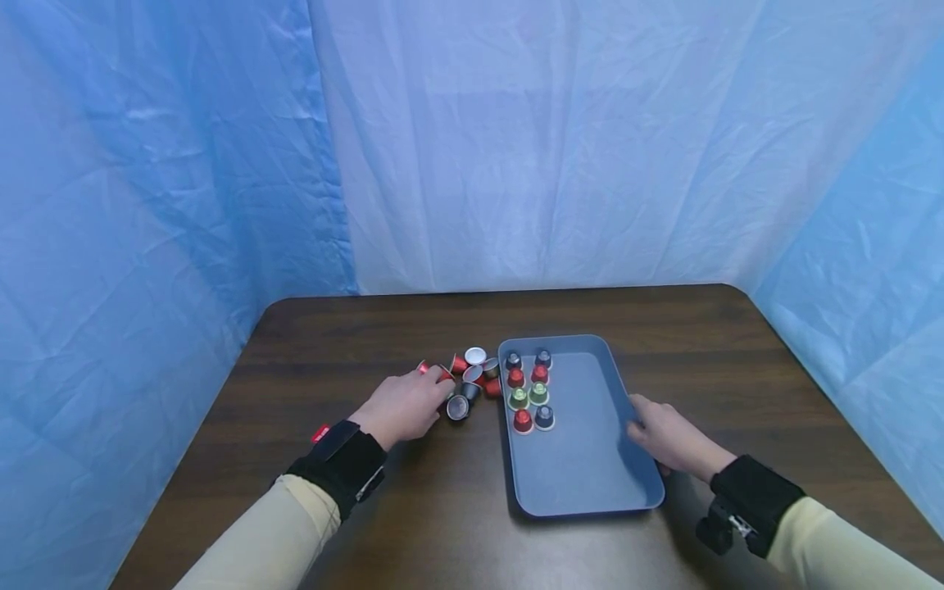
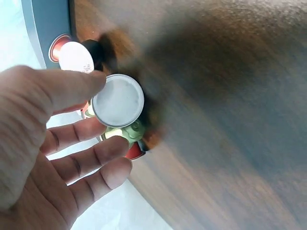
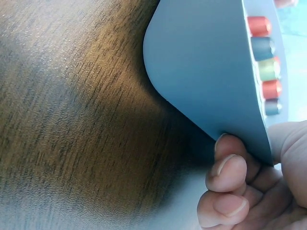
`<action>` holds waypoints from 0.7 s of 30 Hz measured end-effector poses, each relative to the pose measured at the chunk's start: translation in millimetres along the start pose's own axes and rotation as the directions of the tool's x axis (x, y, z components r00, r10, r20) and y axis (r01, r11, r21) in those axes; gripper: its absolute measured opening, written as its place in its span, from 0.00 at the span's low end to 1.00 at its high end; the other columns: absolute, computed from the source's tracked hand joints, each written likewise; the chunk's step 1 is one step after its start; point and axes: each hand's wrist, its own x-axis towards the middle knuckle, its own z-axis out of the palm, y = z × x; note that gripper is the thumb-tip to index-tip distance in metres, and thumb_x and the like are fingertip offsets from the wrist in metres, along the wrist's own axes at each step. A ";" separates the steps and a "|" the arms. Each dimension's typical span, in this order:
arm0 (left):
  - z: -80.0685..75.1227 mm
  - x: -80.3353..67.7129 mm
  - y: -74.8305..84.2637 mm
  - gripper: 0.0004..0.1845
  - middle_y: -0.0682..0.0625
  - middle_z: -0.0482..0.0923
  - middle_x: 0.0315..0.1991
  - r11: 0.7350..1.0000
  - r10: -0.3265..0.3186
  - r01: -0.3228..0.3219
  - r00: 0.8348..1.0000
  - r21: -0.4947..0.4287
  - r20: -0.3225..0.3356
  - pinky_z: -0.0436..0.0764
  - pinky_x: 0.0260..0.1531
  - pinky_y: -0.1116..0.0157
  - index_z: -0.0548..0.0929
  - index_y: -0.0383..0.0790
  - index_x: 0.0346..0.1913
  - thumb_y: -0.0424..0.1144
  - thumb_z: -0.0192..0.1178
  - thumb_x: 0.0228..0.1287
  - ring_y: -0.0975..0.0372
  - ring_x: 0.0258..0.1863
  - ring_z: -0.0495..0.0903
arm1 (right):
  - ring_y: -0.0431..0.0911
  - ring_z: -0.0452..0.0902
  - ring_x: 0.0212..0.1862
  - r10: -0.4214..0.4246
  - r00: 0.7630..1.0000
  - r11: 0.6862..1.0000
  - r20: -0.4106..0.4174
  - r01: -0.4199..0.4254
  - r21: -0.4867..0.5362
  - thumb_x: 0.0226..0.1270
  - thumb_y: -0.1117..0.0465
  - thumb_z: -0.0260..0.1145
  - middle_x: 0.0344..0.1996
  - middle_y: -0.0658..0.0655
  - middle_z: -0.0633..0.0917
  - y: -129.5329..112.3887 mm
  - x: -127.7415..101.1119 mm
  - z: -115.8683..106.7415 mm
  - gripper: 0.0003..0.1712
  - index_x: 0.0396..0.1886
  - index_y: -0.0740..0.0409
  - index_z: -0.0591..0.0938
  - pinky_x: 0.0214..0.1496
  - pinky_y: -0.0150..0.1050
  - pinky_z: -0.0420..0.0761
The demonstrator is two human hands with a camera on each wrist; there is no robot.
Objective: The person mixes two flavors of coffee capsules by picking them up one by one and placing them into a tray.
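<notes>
At the loose pile, my left hand (image 1: 408,404) pinches a coffee capsule (image 2: 118,100) between thumb and index finger, its pale lid facing the wrist camera. The other fingers are half bent; a green capsule (image 2: 132,132) shows just beyond them. My right hand (image 1: 673,436) grips the right rim of a blue-grey tray (image 1: 593,483), thumb over the edge and fingers curled against the outer wall. Inside the tray, capsules stand lid-down in two columns on the left side: dark ones (image 1: 543,358), red ones (image 1: 515,378), green ones (image 1: 519,398), then a red and a dark one.
Several loose capsules, among them a dark one (image 1: 457,407) and a white-lidded one (image 1: 475,356), lie jumbled against the tray's left side. The dark wooden table (image 1: 413,524) carries everything. Blue sheets (image 1: 553,164) hang behind it and at both sides.
</notes>
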 end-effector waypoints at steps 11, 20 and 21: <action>9.2 -1.4 -0.3 0.20 0.48 0.80 0.46 1.000 -0.014 0.014 1.000 -0.009 -0.018 0.83 0.38 0.62 0.80 0.46 0.54 0.50 0.70 0.66 0.60 0.34 0.79 | 0.47 0.76 0.17 -0.019 1.000 1.000 -0.007 0.019 0.013 0.76 0.66 0.53 0.43 0.70 0.80 0.3 -1.0 0.8 0.33 0.74 0.78 0.56 0.20 0.43 0.78; 17.8 2.9 0.4 0.19 0.52 0.81 0.35 0.999 -0.035 0.035 0.999 -0.041 -0.001 0.79 0.34 0.61 0.78 0.50 0.54 0.56 0.65 0.69 0.60 0.32 0.77 | 0.46 0.77 0.20 -0.016 1.000 1.000 -0.004 0.017 0.014 0.77 0.66 0.54 0.47 0.72 0.80 -0.3 -1.2 -0.2 0.33 0.74 0.77 0.57 0.21 0.44 0.79; 18.5 2.6 0.5 0.19 0.52 0.81 0.34 0.999 -0.029 0.029 1.000 -0.037 -0.002 0.78 0.34 0.61 0.78 0.50 0.55 0.55 0.65 0.69 0.60 0.31 0.77 | 0.46 0.77 0.21 -0.019 1.000 1.000 -0.004 0.019 0.016 0.77 0.65 0.54 0.47 0.72 0.80 -0.3 -1.3 -0.3 0.33 0.74 0.77 0.56 0.21 0.44 0.79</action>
